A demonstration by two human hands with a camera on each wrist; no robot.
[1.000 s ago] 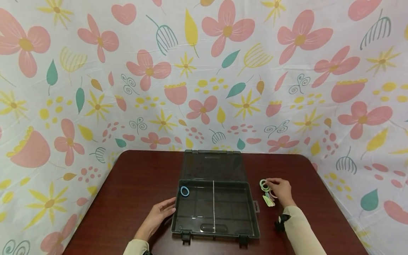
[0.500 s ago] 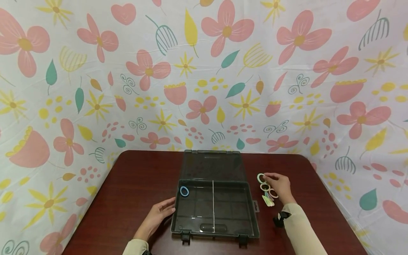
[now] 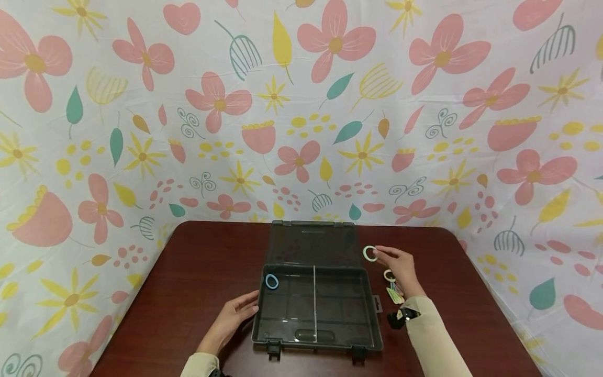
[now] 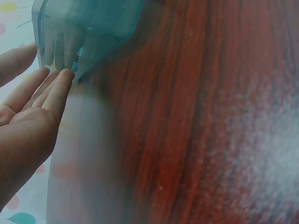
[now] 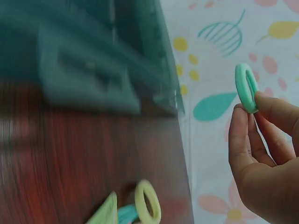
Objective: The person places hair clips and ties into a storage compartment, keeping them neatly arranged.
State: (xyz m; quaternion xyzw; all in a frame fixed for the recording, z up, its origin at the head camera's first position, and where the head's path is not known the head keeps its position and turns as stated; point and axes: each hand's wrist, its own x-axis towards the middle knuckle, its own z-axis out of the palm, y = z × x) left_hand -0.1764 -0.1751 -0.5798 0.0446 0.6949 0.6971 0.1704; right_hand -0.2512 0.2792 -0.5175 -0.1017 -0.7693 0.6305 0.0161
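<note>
Left hand (image 3: 231, 318) — loosely extended, touching 1 dark box (image 3: 289, 306); right hand (image 3: 398, 267) — nearly closed, pinching 1 pale green ring (image 5: 241, 86)

pale green ring (image 5: 240, 86): plain band, pinched in right hand (image 3: 398, 265), near upright, raised right of open lid (image 3: 313, 243) | box (image 3: 288, 306): dark translucent, flat on counter (image 3: 212, 262), lid swung back, thin divider (image 3: 315, 301) front to back

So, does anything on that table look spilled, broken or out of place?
No, nothing stands out. The open box looks whole, the blue ring is inside its left compartment, and the clips beside the box show no visible damage.
</note>
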